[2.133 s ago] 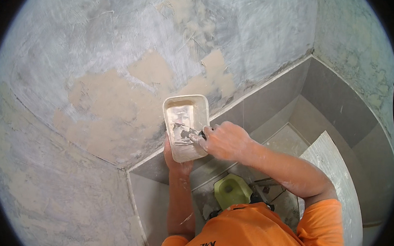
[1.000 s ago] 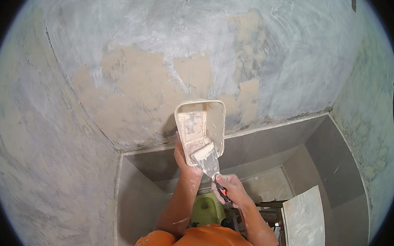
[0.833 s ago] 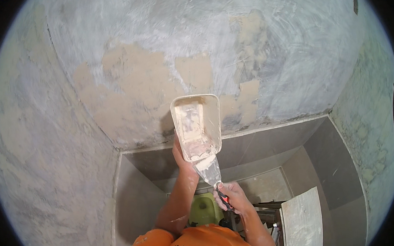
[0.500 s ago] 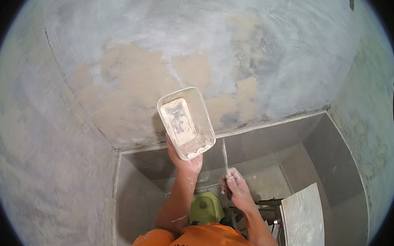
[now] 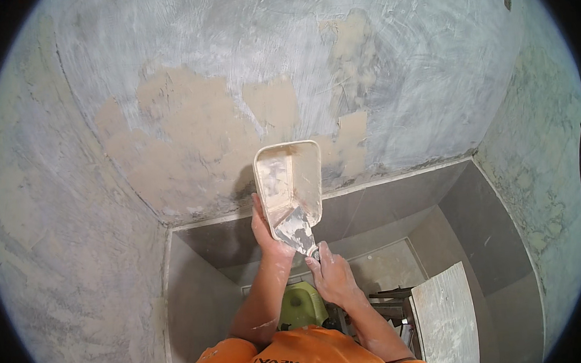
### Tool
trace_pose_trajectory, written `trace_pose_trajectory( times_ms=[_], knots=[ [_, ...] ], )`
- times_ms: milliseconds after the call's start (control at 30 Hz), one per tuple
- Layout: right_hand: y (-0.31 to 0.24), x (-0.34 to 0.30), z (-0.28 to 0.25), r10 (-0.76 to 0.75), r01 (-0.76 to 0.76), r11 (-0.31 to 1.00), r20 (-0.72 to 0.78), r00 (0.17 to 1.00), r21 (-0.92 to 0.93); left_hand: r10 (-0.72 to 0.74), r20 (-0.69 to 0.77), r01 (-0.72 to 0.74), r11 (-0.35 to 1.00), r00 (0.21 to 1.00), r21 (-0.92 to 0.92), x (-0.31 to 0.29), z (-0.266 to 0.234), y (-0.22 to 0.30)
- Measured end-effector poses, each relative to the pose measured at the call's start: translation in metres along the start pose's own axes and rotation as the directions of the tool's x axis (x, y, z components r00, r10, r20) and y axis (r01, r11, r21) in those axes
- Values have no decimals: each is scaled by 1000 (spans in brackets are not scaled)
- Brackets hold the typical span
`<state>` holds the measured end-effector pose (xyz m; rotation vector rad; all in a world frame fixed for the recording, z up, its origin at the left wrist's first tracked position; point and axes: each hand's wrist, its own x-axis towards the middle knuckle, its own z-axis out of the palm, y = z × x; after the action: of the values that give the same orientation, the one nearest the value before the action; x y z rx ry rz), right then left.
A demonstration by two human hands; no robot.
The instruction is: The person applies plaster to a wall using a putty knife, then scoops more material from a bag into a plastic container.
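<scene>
A pale rectangular plastic tub [image 5: 306, 171] rests in my left hand [image 5: 271, 243], which grips it from beneath and along its left side. Cream filler coats the tub's inside walls and bottom. In my right hand [image 5: 333, 271] is a putty knife [image 5: 296, 232], its handle wrapped by my fingers. The flat metal blade is smeared with filler and lies over the near rim of the tub, tip toward the inside. Some of my left fingers are hidden behind the tub.
Ahead stands a grey plastered wall [image 5: 416, 76] with beige filler patches [image 5: 188, 114]. Below it runs a band of dark grey tiles [image 5: 396, 199]. A green plastic object [image 5: 301, 306] is low in front of me. At right, a whitish board [image 5: 446, 321] leans by a dark frame [image 5: 392, 301].
My right hand has moved left and up, bringing the knife blade from beside the tub to its near rim. The tub has turned more upright in view and shifted slightly right.
</scene>
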<state>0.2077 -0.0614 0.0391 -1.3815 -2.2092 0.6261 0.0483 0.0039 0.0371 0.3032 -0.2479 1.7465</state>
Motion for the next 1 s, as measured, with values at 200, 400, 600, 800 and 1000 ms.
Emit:
trace_pose_trajectory(
  times_ms=[200,400,600,800,1000],
  knots=[
    [13,-21,10,20,-20,1000,36,999,2,-6,17,4,993,1000,122,6,-16,12],
    [40,-62,-7,157,-155,988,103,982,-23,159,-290,-99,973,944,210,8,5,22],
    [22,-69,-56,87,-76,921,-10,996,382,205,-156,-104,863,966,494,9,5,31],
    [22,-39,-56,-147,192,957,-204,968,219,108,-149,-7,832,983,555,-4,7,28],
    [16,-38,-39,-180,212,977,-396,901,37,48,-23,-29,859,999,512,-5,-4,19]
  ],
)
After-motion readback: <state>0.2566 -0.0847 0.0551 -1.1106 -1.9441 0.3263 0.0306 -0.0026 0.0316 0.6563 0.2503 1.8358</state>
